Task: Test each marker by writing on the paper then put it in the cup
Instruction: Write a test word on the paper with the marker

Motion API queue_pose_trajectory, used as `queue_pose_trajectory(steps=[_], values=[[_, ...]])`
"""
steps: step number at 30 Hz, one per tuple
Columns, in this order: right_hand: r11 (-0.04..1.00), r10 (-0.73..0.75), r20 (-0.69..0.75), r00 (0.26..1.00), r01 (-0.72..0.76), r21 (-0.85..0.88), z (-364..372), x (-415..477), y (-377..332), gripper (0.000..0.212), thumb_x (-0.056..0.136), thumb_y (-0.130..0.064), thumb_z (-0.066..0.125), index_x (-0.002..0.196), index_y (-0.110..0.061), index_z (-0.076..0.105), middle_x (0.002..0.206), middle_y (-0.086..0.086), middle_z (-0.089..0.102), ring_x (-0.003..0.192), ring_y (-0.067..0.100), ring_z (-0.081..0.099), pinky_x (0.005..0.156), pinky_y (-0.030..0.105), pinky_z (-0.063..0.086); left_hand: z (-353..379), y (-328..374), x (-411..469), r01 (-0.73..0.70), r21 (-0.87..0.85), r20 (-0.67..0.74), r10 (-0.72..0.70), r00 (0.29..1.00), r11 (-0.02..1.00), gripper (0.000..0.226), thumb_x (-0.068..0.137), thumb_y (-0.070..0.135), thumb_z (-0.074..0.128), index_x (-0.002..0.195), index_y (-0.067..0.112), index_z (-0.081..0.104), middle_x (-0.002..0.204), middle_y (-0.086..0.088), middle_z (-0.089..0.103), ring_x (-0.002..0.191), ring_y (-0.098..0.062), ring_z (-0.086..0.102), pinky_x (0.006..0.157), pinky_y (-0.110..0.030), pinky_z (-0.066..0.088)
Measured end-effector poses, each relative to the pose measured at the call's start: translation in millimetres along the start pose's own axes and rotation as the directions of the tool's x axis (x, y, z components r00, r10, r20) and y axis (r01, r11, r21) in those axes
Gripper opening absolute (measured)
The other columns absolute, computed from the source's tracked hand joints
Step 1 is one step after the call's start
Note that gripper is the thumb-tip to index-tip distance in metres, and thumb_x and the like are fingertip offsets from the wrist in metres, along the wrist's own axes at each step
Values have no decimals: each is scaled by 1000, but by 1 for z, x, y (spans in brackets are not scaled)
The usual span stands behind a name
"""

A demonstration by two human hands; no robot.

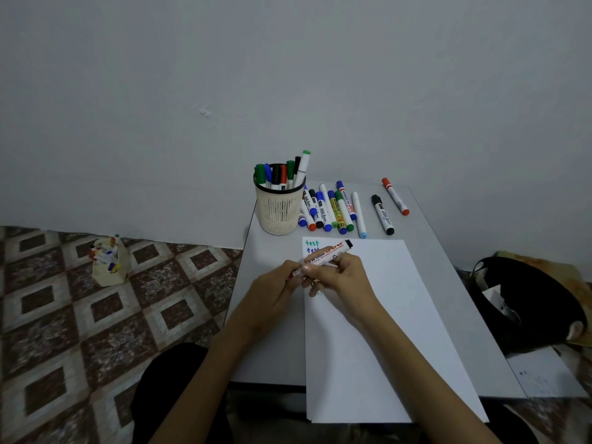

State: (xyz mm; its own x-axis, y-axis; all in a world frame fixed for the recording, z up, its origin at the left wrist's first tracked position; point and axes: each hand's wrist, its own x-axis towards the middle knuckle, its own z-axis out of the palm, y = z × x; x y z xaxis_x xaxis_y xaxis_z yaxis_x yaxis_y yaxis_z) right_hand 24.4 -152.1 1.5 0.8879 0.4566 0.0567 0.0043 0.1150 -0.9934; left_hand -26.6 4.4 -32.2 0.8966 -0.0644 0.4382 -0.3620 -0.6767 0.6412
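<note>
White marker (333,251) held above the paper (368,331): left hand (272,296) pinches its red end, right hand (344,277) grips the barrel; cup (278,213) stands beyond.

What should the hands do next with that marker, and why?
Probably pull the cap off. The left hand and right hand both grip the marker over the paper. No bare tip shows, and it must write under the "test" words before going in the cup. Whether it has already written, I cannot tell.
</note>
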Motion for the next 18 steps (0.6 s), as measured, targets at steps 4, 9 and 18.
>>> queue_pose_trajectory(steps=[4,9,18], values=[[999,-5,8,1000,5,46,1,3,-1,22,83,2,67,99,17,63,83,27,68,62,26,65,55,27,52,-2,1,1,-23,-48,-8,22,1000,999,45,94,43,30,107,10,57,87,3,64,69,-7,57,58,-11,41],[996,0,26,1000,-2,90,3,5,0,18,84,4,64,96,18,63,80,25,67,61,25,63,54,26,51,-2,1,1,-31,-50,-18,30,999,998,49,92,45,28,107,9,58,83,-1,65,65,-12,57,57,-16,43],[990,-17,27,1000,13,139,-1,8,3,16,83,5,63,96,15,63,84,27,66,64,27,64,57,27,52,-5,4,2,13,-111,-64,-20,998,994,43,91,47,37,109,16,60,64,16,54,55,-9,51,51,-11,35]])
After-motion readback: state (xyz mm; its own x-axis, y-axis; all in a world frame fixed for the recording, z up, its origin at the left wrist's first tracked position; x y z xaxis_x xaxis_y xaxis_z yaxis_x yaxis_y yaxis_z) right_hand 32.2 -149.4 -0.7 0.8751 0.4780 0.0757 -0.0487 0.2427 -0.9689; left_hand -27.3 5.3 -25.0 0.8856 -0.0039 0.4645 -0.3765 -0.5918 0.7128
